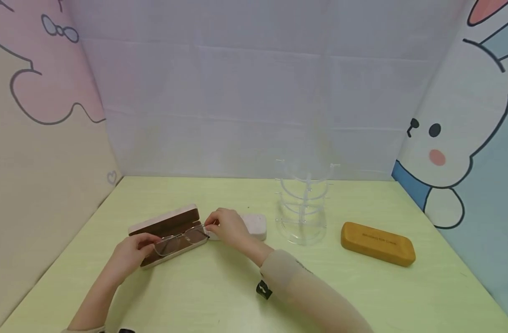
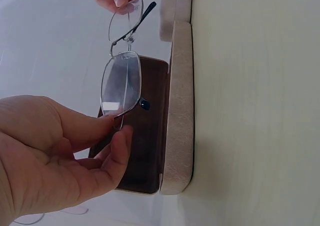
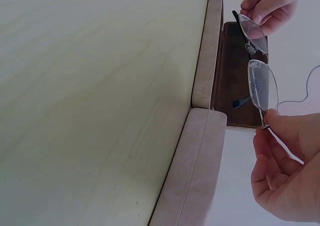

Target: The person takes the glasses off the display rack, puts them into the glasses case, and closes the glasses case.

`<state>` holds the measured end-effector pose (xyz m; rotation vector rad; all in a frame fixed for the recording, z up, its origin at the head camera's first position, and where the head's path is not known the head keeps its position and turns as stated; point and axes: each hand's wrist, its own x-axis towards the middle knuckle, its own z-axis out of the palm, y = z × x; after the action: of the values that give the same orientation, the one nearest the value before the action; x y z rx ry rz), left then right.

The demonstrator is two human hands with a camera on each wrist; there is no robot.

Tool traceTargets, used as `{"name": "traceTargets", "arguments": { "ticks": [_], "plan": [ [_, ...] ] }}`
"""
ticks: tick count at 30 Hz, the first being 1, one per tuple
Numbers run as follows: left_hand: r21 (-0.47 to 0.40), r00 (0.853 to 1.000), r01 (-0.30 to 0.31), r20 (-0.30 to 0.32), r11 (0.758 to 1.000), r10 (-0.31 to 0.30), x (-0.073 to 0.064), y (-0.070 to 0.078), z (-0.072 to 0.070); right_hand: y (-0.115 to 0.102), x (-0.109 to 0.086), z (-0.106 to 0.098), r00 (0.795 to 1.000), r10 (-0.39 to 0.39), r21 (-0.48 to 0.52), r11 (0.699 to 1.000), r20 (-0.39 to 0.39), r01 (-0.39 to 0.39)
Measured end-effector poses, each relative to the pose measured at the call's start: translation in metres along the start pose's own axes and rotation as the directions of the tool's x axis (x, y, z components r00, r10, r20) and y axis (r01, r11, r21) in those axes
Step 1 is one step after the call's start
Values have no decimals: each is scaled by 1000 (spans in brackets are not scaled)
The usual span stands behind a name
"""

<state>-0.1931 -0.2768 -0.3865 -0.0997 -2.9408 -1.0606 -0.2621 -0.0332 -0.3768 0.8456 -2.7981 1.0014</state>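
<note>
A pair of thin metal-framed eyeglasses (image 1: 182, 240) is held over an open glasses case (image 1: 166, 231) at the left of the table. The case is pale outside and brown inside, its lid tilted back. My left hand (image 1: 131, 254) pinches one end of the frame between thumb and fingers; my right hand (image 1: 229, 226) pinches the other. In the left wrist view the temples are folded behind the lenses (image 2: 121, 81), dark tips showing. From the right wrist view, the glasses (image 3: 263, 83) stand apart from the brown lining (image 3: 232, 71).
Partly behind my right hand lies a closed pale case (image 1: 256, 225). A clear plastic tiered stand (image 1: 302, 212) rises right of it, and a mustard-yellow case (image 1: 377, 243) sits farther right. Printed cloth walls (image 1: 254, 92) close off the back and sides.
</note>
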Motion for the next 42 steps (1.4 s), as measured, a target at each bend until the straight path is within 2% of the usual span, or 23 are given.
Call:
{"name": "traceTargets", "arguments": {
  "ticks": [6,11,18,24,30,37,42],
  "plan": [
    [22,996,84,-28,996,-83,3,-8,-3,-2,16,15,1000,10,23,1000,21,-10],
    [72,988,143,-75,987,-138,2,-15,-2,-5,24,24,997,67,-18,998,32,-66],
    [42,971,211,-125,976,-205,2,-21,-3,-3,30,33,992,123,-43,992,25,-122],
    [9,964,234,-130,972,-231,4,-28,-3,-3,31,37,993,117,-36,993,28,-116],
    [-46,959,254,-115,966,-258,7,-34,0,-2,33,41,993,110,-73,992,39,-107],
    [-52,962,231,-135,972,-236,9,-33,1,0,35,41,992,124,-92,989,40,-120],
    [-51,966,230,-112,972,-234,6,-32,-4,0,35,41,991,120,-96,989,57,-114]
  ]
}}
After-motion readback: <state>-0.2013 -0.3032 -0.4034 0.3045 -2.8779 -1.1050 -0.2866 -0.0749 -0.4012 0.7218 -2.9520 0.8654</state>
